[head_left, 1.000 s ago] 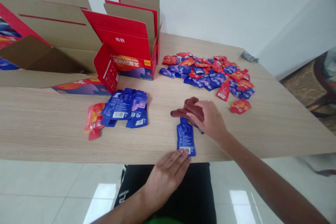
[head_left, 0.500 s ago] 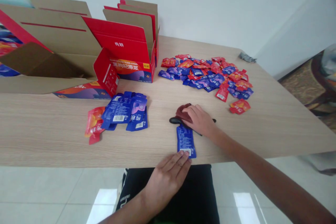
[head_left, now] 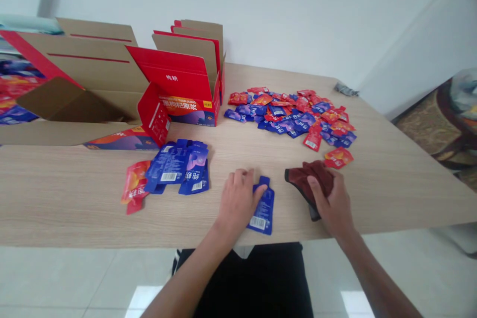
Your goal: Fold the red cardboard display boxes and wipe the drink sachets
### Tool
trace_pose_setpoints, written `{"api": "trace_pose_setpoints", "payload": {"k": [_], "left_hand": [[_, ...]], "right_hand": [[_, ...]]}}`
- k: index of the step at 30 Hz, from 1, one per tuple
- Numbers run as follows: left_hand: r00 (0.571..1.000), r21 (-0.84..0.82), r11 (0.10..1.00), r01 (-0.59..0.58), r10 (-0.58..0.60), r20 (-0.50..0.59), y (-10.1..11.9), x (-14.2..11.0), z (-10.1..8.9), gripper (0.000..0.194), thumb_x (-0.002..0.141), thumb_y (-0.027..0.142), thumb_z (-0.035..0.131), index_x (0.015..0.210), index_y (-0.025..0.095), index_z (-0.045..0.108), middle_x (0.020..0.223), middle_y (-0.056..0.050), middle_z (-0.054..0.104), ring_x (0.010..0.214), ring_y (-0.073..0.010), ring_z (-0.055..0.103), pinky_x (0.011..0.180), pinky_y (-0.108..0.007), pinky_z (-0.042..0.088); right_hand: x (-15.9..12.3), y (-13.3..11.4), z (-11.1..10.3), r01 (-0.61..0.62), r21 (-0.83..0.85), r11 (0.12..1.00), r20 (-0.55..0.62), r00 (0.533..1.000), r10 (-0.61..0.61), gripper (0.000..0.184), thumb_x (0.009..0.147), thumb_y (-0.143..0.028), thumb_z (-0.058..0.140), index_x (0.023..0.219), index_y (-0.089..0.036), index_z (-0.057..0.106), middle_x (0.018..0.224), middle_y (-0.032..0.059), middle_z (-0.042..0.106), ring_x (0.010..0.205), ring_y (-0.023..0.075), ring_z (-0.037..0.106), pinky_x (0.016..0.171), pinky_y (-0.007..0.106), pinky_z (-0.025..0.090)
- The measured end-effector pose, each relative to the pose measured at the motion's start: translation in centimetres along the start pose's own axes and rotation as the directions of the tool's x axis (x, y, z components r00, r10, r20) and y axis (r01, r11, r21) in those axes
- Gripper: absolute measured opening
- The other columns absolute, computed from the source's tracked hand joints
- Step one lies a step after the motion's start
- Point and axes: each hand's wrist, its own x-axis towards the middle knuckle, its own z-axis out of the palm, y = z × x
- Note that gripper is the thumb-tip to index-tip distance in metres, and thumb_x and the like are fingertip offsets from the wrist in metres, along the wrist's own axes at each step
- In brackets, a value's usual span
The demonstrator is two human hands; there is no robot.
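Presently, boxes (head_left: 175, 77) and a pouch pile (head_left: 290, 114) lie beyond the right hand (head_left: 335, 202), clamped on brown cloth (head_left: 300, 179), and the left hand (head_left: 238, 198), grip unclear, overlapping a blue pouch (head_left: 265, 208).

Tabletop (head_left: 391, 194) layout.
Cartons (head_left: 179, 72) stand rear left, a pouch stack (head_left: 175, 163) before them, a pouch heap (head_left: 285, 114) to their right; a lone pouch (head_left: 265, 211) lies nearer, left of the cloth (head_left: 302, 179).
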Motion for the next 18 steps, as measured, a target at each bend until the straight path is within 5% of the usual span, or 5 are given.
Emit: {"api": "trace_pose_setpoints", "payload": {"k": [6,12,15,18], "left_hand": [[0.948,0.029,0.997,0.076,-0.082,0.308,1.0,2.6,-0.1,0.026,0.099,0.039,0.068,0.109,0.015,0.068,0.106,-0.014,0.068,0.100,-0.0293,0.067,0.092,-0.043,0.051],[0.884,-0.171,0.984,0.058,0.029,0.466,-0.6,5.5,-0.9,0.009,0.087,0.024,0.078,0.088,0.017,0.073,0.080,-0.001,0.069,0.077,-0.0189,0.067,0.069,-0.027,0.047],[0.868,-0.288,0.957,0.030,0.119,0.483,-0.9,6.3,-2.6,0.016,0.091,0.027,0.074,0.079,0.017,0.074,0.074,0.002,0.066,0.070,-0.0145,0.064,0.064,-0.024,0.045],[0.926,-0.428,0.903,-0.027,0.184,0.330,-0.4,5.5,-5.1,0.017,0.099,0.029,0.065,0.093,0.019,0.077,0.090,-0.001,0.067,0.084,-0.0151,0.064,0.074,-0.025,0.049]], "right_hand": [[-2.8,2.1,-0.4,-0.242,0.059,0.968,-0.045,0.968,0.245,0.069,0.084,-0.071,0.064,0.128,-0.019,0.057,0.124,0.0182,0.069,0.114,0.0352,0.066,0.096,0.051,0.051],[-3.0,1.3,-0.4,-0.314,0.121,0.942,-0.092,0.941,0.325,0.074,0.084,-0.074,0.061,0.132,-0.018,0.055,0.127,0.0199,0.068,0.117,0.0358,0.065,0.099,0.052,0.049],[-2.9,1.4,-0.5,-0.351,0.144,0.925,-0.089,0.926,0.366,0.076,0.082,-0.076,0.061,0.132,-0.018,0.056,0.124,0.0199,0.069,0.114,0.0367,0.066,0.096,0.052,0.050],[-2.9,1.9,-0.5,-0.356,0.140,0.924,-0.088,0.925,0.370,0.076,0.083,-0.076,0.061,0.133,-0.019,0.055,0.124,0.0195,0.069,0.115,0.0371,0.066,0.096,0.053,0.050]]}}
